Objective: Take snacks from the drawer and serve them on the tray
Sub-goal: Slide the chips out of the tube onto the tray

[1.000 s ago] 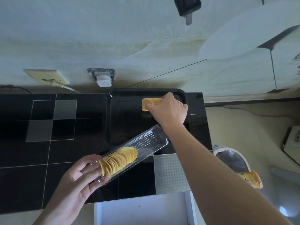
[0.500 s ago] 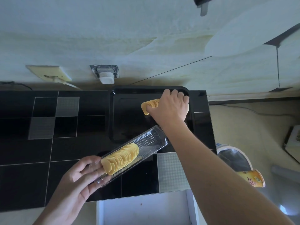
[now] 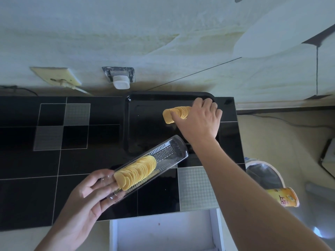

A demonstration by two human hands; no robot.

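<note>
The right hand (image 3: 198,120) is reaching out, fingers wrapping a chip stack (image 3: 176,114) over the tray (image 3: 145,124) and hiding its end, while the left hand (image 3: 87,198) is gripping the clear chip holder (image 3: 154,165).

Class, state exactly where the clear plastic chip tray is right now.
In the head view the clear plastic chip tray sits centre-low, its near end held by the left hand, slanting up over the black countertop toward the black serving tray.

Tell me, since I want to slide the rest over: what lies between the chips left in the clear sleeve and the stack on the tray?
Head view: only the clear sleeve's empty end and bare black tray floor.
</note>
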